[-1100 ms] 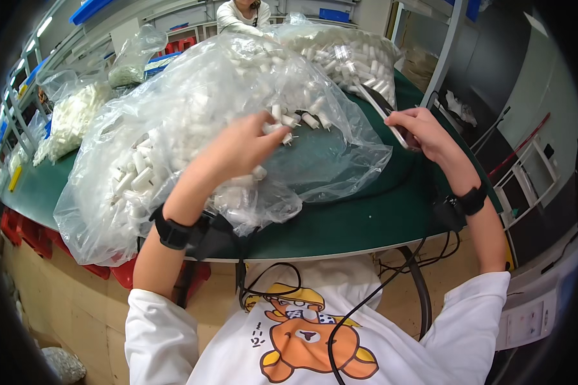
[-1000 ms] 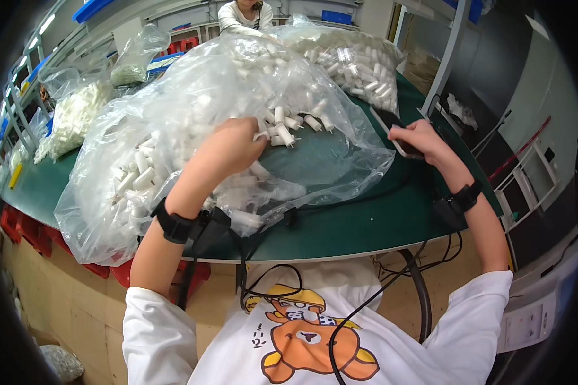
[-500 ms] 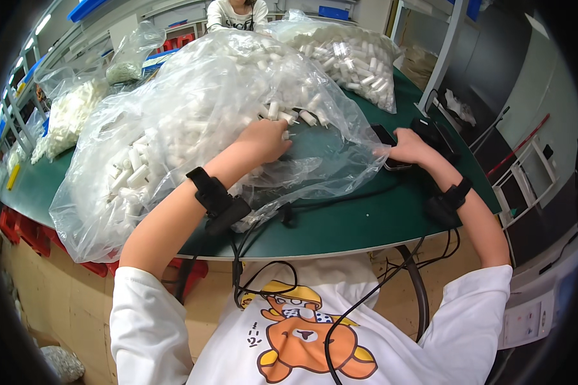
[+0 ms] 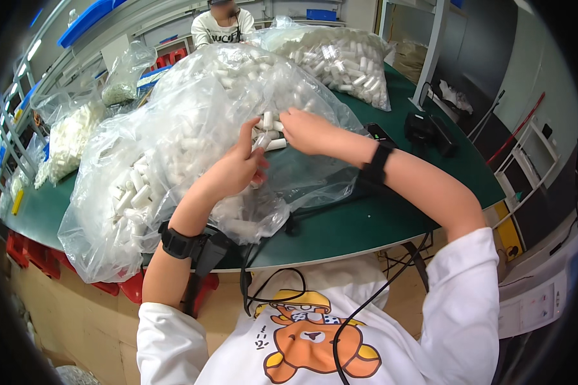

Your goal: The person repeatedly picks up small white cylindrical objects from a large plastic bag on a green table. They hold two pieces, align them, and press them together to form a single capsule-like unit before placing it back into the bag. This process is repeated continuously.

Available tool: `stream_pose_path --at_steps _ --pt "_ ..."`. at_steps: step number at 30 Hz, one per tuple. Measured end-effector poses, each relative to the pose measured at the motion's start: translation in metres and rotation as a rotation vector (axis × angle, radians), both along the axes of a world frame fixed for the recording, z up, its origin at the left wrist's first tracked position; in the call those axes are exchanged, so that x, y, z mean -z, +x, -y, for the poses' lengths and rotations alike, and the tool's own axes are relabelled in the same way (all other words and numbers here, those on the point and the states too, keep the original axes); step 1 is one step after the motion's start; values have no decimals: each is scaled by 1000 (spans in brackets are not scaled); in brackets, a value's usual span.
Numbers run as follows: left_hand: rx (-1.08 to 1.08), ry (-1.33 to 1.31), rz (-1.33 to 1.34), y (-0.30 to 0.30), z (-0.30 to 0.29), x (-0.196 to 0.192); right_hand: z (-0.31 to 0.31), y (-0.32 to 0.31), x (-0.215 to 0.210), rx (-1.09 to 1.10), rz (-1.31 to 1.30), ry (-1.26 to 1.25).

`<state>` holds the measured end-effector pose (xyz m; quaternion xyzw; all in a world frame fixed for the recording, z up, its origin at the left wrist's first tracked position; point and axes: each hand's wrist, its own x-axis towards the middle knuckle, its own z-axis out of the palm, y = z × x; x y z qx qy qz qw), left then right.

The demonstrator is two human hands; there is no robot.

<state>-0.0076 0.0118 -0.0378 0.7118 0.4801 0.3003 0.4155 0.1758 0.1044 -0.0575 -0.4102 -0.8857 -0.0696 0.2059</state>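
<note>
Two hands meet at the mouth of a big clear plastic bag (image 4: 192, 141) full of small white tubes, lying on the green worktop (image 4: 366, 224). The left hand (image 4: 237, 168) is curled, its fingers pinching a white tube (image 4: 263, 138) at the bag's opening. The right hand (image 4: 305, 131) is closed around more tubes just right of it, the two nearly touching. Another full bag (image 4: 343, 58) lies farther back, and a black device (image 4: 424, 128) sits on the right.

A big clear plastic bag (image 4: 192, 141) of white tubes covers the green table's (image 4: 379, 224) middle. A second bag (image 4: 340, 54) sits at its far edge, with smaller bags (image 4: 67, 138) along its left edge.
</note>
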Motion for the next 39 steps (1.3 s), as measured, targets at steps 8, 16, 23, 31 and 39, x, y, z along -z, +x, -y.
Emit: stream_pose_path --at_steps 8,16,23,31,39 --pt "-10 -58 164 -4 -26 17 -28 6 -4 89 -5 -207" --pt "92 4 240 5 -8 4 88 63 -62 31 -574 -945" --pt "219 -12 281 15 -2 -4 135 70 -55 -184 -1011 -1283" --pt "289 -108 491 31 5 1 93 59 -36 -557 -980 -1551" --pt "218 -205 623 26 0 0 85 51 -28 -561 -1025 -1525"
